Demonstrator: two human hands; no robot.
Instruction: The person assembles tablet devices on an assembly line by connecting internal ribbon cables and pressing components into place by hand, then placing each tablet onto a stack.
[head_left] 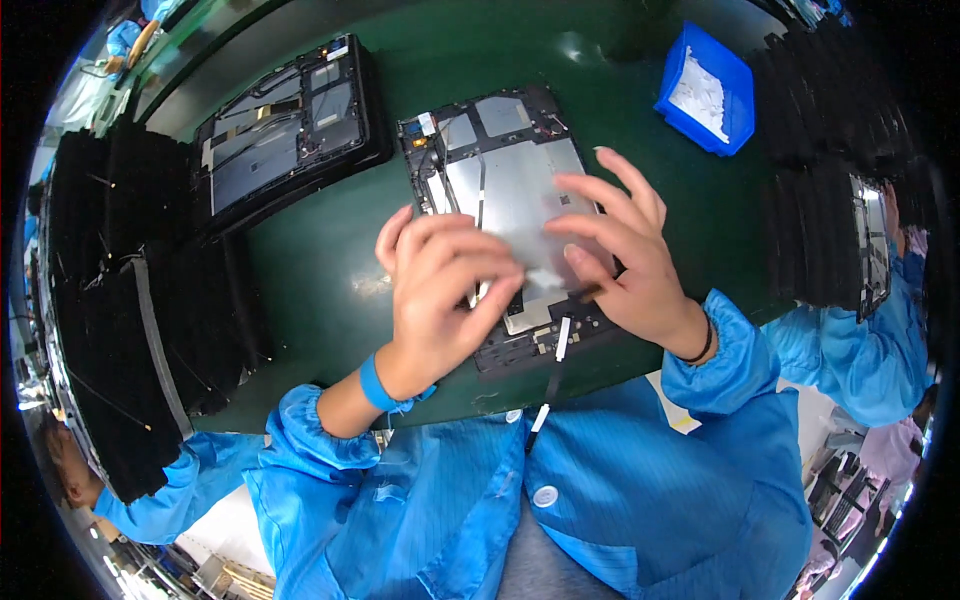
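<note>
Head cam: my L hand [440, 285] is over the open tablet housing [530, 175], fingers curled, thumb tip nr index; can't tell if it's gripping anything, bit blurred. My R hand [635, 265], at the tablet's R side, has fingers loosely spread, w/ nothing visibly held. Tablet's on the green bench [315, 300]. Blue plastic bin [741, 95], upper R, has loose white pcs [699, 98] inside.

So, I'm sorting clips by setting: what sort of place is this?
Probably an electronics workshop: an opened flat black-and-silver device lies on a dark green worktop, with a blue plastic bin and a co-worker's blue sleeve nearby.
</note>
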